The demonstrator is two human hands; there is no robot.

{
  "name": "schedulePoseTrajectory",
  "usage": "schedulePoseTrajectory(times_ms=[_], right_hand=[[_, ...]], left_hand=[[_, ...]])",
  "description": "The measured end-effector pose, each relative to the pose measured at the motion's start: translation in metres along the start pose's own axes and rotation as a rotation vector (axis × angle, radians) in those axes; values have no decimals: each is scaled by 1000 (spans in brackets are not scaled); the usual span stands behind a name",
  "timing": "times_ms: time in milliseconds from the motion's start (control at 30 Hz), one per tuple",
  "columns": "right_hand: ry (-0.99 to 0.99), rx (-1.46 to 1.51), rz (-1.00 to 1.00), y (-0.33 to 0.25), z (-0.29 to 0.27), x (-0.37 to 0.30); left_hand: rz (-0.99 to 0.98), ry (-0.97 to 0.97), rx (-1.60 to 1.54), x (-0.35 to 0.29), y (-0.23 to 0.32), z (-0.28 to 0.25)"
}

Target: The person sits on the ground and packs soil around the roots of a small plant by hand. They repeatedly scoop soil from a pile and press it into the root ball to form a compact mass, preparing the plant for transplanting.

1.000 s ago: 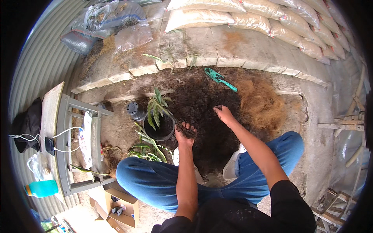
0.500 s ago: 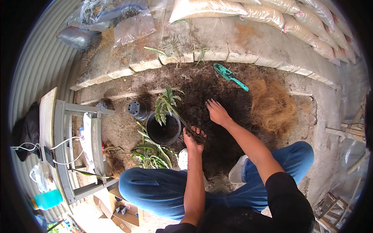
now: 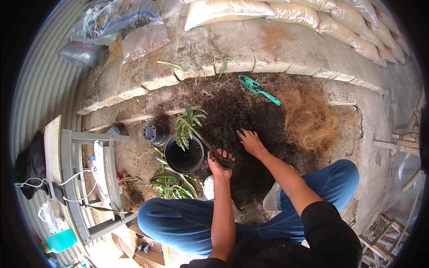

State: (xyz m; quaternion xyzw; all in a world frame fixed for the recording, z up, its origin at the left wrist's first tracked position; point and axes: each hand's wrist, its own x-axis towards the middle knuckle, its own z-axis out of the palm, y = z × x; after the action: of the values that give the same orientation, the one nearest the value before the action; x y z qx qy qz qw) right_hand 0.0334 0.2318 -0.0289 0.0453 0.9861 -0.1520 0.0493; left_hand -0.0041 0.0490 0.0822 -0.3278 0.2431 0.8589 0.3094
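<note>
My left hand [image 3: 220, 163] is closed around the soil-covered root end of a leafy plant [image 3: 190, 123]. The plant's stem slants up and left, and its green patterned leaves hang over the rim of a round black pot [image 3: 202, 157]. Dark soil [image 3: 243, 116] lies heaped on the ground between my feet and the kerb. My right hand [image 3: 251, 143] rests on this soil, fingers stretched out and a little apart, holding nothing visible. A green trowel [image 3: 259, 89] lies beyond it at the soil's far edge. Brown fibre [image 3: 310, 118] is piled to the right of the soil.
A smaller black pot [image 3: 155, 134] lies tipped left of the large one. More variegated plants [image 3: 174, 186] lie near my left knee. A grey metal stand [image 3: 68, 172] is at the left. Filled sacks [image 3: 295, 15] are stacked beyond the concrete kerb [image 3: 161, 81]. An open cardboard box [image 3: 154, 255] sits lower left.
The whole view has shifted slightly. My right hand has drawn a little nearer to me over the soil. My left hand still grips the plant's root end.
</note>
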Motion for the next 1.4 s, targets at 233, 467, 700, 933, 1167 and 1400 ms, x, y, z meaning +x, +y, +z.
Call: schedulePoseTrajectory(times_ms=[233,467,700,933,1167,1400], right_hand=[[-8,17,295,12,-11,-22],[206,129,527,28,-22,-6],[48,136,293,36,9,13],[45,201,204,5,13,-16],[227,327,338,3,33,-53],[298,1780,825,42,25,-27]], left_hand=[[-3,-50,52,-4,-3,1],[-2,-44,64,-4,-2,-1],[-12,-49,67,-2,-5,2],[-27,-57,41,5,-2,-4],[-44,-90,12,2,-8,0],[-13,-124,47,-8,-3,-1]])
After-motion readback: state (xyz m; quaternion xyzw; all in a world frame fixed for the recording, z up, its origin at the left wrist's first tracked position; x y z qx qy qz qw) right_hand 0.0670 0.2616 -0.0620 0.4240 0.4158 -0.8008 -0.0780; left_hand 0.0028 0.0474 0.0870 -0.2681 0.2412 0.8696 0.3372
